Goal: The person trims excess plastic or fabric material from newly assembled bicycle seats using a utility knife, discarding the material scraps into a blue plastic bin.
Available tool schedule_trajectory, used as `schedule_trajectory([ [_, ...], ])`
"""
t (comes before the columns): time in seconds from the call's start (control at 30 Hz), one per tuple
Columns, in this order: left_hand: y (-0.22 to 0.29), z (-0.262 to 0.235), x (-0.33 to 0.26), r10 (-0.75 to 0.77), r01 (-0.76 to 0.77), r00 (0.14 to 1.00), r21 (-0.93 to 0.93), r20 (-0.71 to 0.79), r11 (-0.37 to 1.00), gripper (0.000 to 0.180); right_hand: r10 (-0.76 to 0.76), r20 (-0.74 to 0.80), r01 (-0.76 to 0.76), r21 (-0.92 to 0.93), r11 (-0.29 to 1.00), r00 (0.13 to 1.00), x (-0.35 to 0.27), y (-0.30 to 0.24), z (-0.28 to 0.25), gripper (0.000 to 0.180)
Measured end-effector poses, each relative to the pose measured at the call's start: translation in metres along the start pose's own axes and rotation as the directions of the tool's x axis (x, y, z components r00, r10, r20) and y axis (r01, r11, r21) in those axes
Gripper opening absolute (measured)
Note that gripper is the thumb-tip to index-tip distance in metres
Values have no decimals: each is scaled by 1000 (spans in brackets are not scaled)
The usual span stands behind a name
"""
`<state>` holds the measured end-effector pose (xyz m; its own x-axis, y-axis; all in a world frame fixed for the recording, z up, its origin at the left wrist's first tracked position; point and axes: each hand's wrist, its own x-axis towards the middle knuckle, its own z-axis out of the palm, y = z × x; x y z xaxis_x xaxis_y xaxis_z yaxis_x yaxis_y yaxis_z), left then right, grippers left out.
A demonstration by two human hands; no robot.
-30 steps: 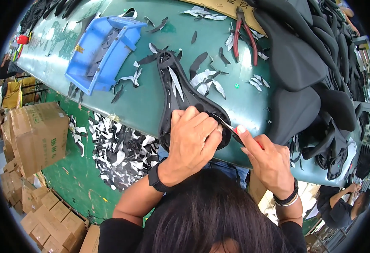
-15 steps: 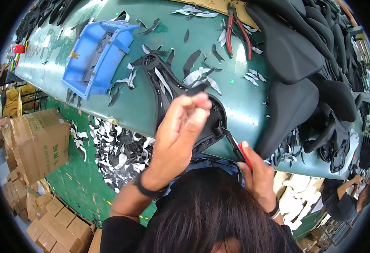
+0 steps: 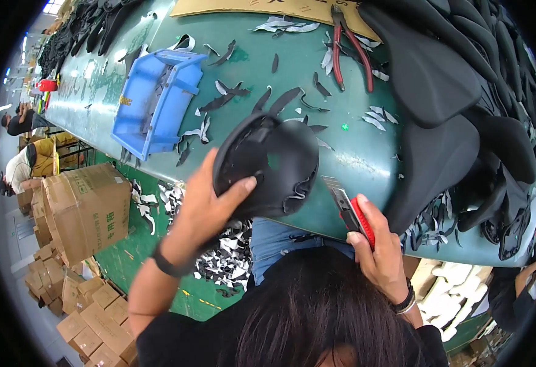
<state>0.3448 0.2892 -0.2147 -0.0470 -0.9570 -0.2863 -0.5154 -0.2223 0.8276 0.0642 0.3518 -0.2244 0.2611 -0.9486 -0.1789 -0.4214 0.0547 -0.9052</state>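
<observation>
Nearest the camera, below the person's dark hair, the right hand [image 3: 383, 252] is wrapped in a closed grip around a red-and-black utility knife [image 3: 352, 211], its blade slid out and pointing up toward the table's near edge; held that way, the cutting edge stays clear of the other hand. Just to the left, the left hand [image 3: 210, 205] lifts a black moulded saddle shell [image 3: 266, 164] off the table's front edge, thumb pressed on its outer face and fingers tucked behind, tilting it so the rim with its ragged trim faces the knife. The shell hangs in the air between the person and the green table [image 3: 353, 153], not resting on it.

Farther out, black and white offcuts [image 3: 280, 101] lie scattered over the tabletop, and more litter the floor below. A blue plastic bin [image 3: 155, 101] sits to the left, within reach. At the far side lie red-handled pliers [image 3: 348, 46] beside a sheet of cardboard [image 3: 262, 7]. To the right, black saddles [image 3: 439, 79] are stacked overlapping. Cardboard boxes [image 3: 87, 208] stand on the floor at left.
</observation>
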Motion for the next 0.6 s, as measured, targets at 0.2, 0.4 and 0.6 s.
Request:
schedule_trajectory([
  [0.2,-15,21,-28,-133,99,983,-243,-130,965,44,61,20,-61,-23,998,998,27,-9,10,51],
  [0.4,-5,34,-36,-209,154,960,-271,-188,950,41,-69,39,75,-180,981,997,30,-13,21,58],
  [0.6,0,65,-57,-247,94,876,-356,-413,930,43,130,154,-102,-180,978,979,9,-25,22,63],
])
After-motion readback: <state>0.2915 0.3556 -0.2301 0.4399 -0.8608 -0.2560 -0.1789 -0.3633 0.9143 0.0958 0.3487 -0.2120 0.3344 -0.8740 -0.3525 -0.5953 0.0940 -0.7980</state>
